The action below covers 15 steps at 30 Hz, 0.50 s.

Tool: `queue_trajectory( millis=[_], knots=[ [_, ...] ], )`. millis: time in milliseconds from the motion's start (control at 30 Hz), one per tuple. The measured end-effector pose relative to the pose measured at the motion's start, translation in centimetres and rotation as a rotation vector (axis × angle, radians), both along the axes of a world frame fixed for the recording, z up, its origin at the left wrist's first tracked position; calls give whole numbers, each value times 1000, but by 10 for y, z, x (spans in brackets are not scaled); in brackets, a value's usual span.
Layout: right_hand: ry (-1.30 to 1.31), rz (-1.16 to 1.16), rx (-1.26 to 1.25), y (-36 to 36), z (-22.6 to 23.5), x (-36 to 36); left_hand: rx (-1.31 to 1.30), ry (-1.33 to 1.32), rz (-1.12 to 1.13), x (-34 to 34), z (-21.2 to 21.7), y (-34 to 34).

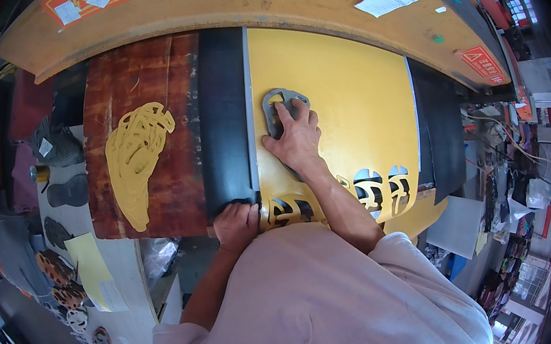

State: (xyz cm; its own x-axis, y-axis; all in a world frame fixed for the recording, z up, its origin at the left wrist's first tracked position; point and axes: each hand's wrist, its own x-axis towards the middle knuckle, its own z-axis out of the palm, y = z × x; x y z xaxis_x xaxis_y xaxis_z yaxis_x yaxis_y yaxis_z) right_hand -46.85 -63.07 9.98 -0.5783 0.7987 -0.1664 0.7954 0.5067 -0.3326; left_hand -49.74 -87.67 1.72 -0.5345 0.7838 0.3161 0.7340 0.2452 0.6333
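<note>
the right hand [295, 139] lay flat, fingers spread, pressing a grey metal cutting die [282, 107] onto the yellow sheet [348, 96], near its left edge. the step looked like placing the die for a cut; next it likely needed nudging clear of the cut-out holes [376, 188] at the near edge. the left hand [235, 221] gripped the near edge of the black mat [223, 117], fingers curled. right forearm reached straight out, left elbow tucked.
</note>
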Motion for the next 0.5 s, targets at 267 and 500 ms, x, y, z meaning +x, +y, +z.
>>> queue_trajectory(
  millis=[267,500],
  knots=[
    [-35,-10,33,26,-7,-33,-66,130,20,-28,-3,32],
    [324,12,183,85,-4,-32,27,211,91,-77,-9,99]
  ],
)
